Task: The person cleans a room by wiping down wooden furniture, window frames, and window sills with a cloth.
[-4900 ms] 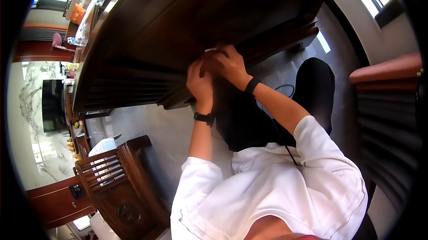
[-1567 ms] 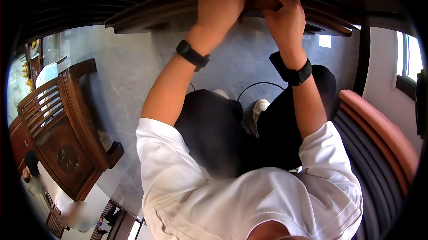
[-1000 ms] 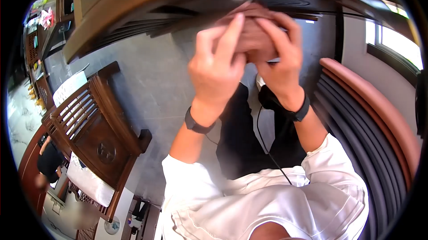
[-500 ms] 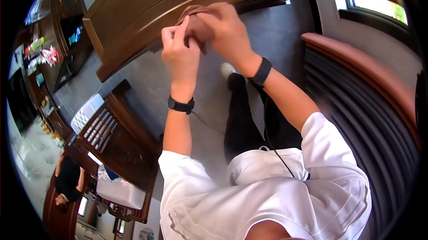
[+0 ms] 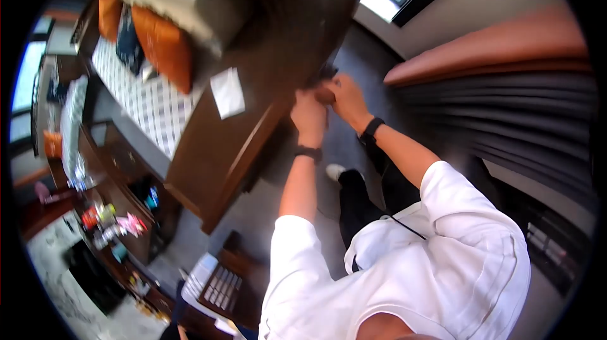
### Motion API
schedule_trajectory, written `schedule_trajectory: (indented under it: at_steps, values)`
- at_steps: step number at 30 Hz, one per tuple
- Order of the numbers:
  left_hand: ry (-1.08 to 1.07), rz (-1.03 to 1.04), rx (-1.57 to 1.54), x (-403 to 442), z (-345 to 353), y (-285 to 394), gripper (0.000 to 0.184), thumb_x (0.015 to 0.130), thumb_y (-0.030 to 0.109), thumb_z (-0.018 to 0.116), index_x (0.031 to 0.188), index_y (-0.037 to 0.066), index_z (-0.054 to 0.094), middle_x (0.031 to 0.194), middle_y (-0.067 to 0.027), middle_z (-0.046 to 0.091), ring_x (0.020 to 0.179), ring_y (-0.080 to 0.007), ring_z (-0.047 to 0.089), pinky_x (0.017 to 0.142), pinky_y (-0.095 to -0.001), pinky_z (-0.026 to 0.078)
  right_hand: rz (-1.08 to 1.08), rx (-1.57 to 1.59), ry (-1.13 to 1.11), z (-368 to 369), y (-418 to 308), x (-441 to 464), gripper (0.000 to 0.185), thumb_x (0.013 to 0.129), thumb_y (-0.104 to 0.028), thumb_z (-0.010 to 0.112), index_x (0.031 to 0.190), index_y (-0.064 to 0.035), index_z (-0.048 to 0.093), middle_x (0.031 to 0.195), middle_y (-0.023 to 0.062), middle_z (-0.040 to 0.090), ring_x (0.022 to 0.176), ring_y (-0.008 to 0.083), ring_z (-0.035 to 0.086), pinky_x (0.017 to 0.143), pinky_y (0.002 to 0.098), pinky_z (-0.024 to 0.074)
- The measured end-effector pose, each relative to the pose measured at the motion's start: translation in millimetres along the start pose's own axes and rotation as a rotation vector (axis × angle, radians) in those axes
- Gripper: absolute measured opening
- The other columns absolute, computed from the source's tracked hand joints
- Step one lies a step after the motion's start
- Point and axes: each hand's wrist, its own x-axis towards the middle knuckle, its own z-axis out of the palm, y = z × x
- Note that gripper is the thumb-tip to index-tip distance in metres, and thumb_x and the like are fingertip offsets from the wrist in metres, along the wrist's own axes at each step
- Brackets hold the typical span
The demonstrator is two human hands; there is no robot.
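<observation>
The left hand [image 5: 308, 115] and right hand [image 5: 349, 98] are meeting beside the edge of the table [image 5: 202, 163], holding the blurred brown cloth [image 5: 324, 94] between eleven and twelve o'clock from the white shirt [image 5: 417, 264]. More tabletop is showing than half a second ago, white paper [image 5: 227, 93] lying at nine o'clock; the cloth handling seems to be staying along that edge.

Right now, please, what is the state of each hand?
Left hand: beside the brown item; too blurred to tell whether it grips.
Right hand: closed, apparently holding that brown item.
</observation>
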Motion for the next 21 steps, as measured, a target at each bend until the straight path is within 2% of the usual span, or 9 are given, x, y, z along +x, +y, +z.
schedule_trajectory:
  at_steps: [2, 3, 6, 8, 10, 11, 12, 17, 21]
  values:
    - [-0.064, 0.081, -0.135, 10, 24, 27, 0.019, 0.087, 0.014, 0.062, 0.1, 0.014, 0.076, 0.1, -0.0167, 0.07, 0.086, -0.0385, 0.069, 0.074, -0.0447, 0.056, 0.054, -0.026, -0.05, -45, 25, 1, 0.04, 0.075, 0.002, 0.069, 0.112, -0.0137, 0.07, 0.109, 0.0124, 0.061, 0.103, 0.0357, 0.062, 0.081, 0.0434, 0.0542]
    - [-0.292, 0.011, -0.214, 15, 34, 40, 0.037, 0.082, 0.002, 0.059, 0.111, 0.018, 0.074, 0.112, -0.0149, 0.066, 0.099, -0.0385, 0.066, 0.086, -0.0457, 0.054, 0.056, -0.053, -0.05, -68, 40, 2, 0.04, 0.075, 0.001, 0.069, 0.113, -0.0142, 0.07, 0.108, 0.0122, 0.061, 0.103, 0.0355, 0.063, 0.081, 0.0433, 0.0542]
    - [-0.313, 0.288, -0.253, 34, 70, 83, 0.03, 0.085, 0.006, 0.064, 0.112, 0.014, 0.071, 0.111, -0.0137, 0.064, 0.1, -0.0366, 0.065, 0.083, -0.0444, 0.054, 0.138, 0.007, -0.016, -155, 66, 16, 0.043, 0.071, 0.001, 0.074, 0.112, -0.0111, 0.072, 0.112, 0.0113, 0.063, 0.103, 0.0345, 0.065, 0.087, 0.0399, 0.0546]
    - [-0.29, 0.324, -0.293, 53, 54, 175, 0.03, 0.085, 0.006, 0.066, 0.115, 0.008, 0.069, 0.113, -0.0142, 0.063, 0.104, -0.0361, 0.064, 0.083, -0.0426, 0.055, 0.185, 0.04, 0.06, -205, 101, 32, 0.049, 0.071, 0.005, 0.073, 0.117, -0.0119, 0.071, 0.118, 0.0107, 0.061, 0.108, 0.0335, 0.063, 0.089, 0.0398, 0.0546]
    - [-0.123, 0.523, -0.493, 104, 60, 290, 0.034, 0.085, 0.002, 0.067, 0.119, 0.006, 0.067, 0.118, -0.0145, 0.062, 0.105, -0.0368, 0.064, 0.087, -0.0413, 0.054, 0.152, 0.023, 0.328, -296, 127, 83, 0.051, 0.072, 0.008, 0.07, 0.12, -0.0096, 0.07, 0.122, 0.0114, 0.06, 0.109, 0.0319, 0.063, 0.091, 0.0375, 0.0542]
    - [-0.117, 0.561, -0.571, 121, 51, 335, 0.044, 0.081, -0.008, 0.066, 0.124, 0.003, 0.066, 0.117, -0.0188, 0.062, 0.11, -0.0374, 0.061, 0.095, -0.0415, 0.049, 0.136, -0.011, 0.384, -325, 137, 102, 0.054, 0.073, 0.011, 0.069, 0.123, -0.0084, 0.069, 0.125, 0.0128, 0.059, 0.111, 0.0325, 0.062, 0.092, 0.0368, 0.0537]
    - [-0.065, 0.648, -0.613, 140, 48, 373, 0.045, 0.081, -0.007, 0.066, 0.125, 0.002, 0.065, 0.118, -0.0192, 0.062, 0.109, -0.0381, 0.061, 0.094, -0.0425, 0.05, 0.093, 0.011, 0.508, -355, 137, 124, 0.055, 0.072, 0.011, 0.07, 0.124, -0.0094, 0.069, 0.126, 0.0139, 0.059, 0.113, 0.0344, 0.061, 0.094, 0.0371, 0.0535]
    - [0.114, 0.988, -0.743, 220, 20, 529, 0.054, 0.077, -0.011, 0.071, 0.128, 0.004, 0.064, 0.124, -0.0166, 0.058, 0.113, -0.0366, 0.058, 0.094, -0.0404, 0.05, -0.058, -0.099, 0.903, -480, 129, 211, 0.062, 0.069, 0.014, 0.071, 0.127, -0.0101, 0.067, 0.135, 0.0134, 0.052, 0.121, 0.0346, 0.057, 0.097, 0.0387, 0.0535]
    - [0.15, 1.116, -0.827, 251, 4, 585, 0.056, 0.075, -0.012, 0.071, 0.127, 0.005, 0.064, 0.124, -0.0162, 0.058, 0.112, -0.036, 0.059, 0.093, -0.0399, 0.051, -0.139, -0.158, 1.103, -517, 120, 247, 0.068, 0.066, 0.017, 0.071, 0.128, -0.0109, 0.067, 0.136, 0.0127, 0.052, 0.12, 0.0337, 0.057, 0.096, 0.04, 0.0536]
